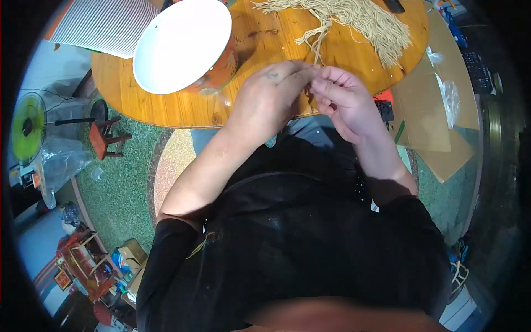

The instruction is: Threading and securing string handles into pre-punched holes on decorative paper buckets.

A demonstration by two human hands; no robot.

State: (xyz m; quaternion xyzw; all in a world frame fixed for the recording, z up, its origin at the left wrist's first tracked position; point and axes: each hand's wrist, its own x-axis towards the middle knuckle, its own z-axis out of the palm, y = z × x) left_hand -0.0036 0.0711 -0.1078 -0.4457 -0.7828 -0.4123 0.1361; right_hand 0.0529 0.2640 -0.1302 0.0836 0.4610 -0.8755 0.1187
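Note:
Both my hands meet over the near edge of a wooden table (177,105). A bundle of beige cords (359,25) lies on the far part of the table, and a few strands of cord (317,50) run down from it to my fingertips. My left hand (271,91) is palm down, its fingers closed at the end of these strands. Facing it, my right hand (345,102) pinches with thumb and forefinger at the same spot, its other fingers curled. The exact grip on the cord is partly hidden by the fingers.
A tilted bucket (182,47) with a white round face and orange side stands left of my hands. Beside it leans a white ridged stack (102,25). Flattened cardboard (426,110) lies to the right. A small red stool (105,138) and a green fan (27,127) stand left.

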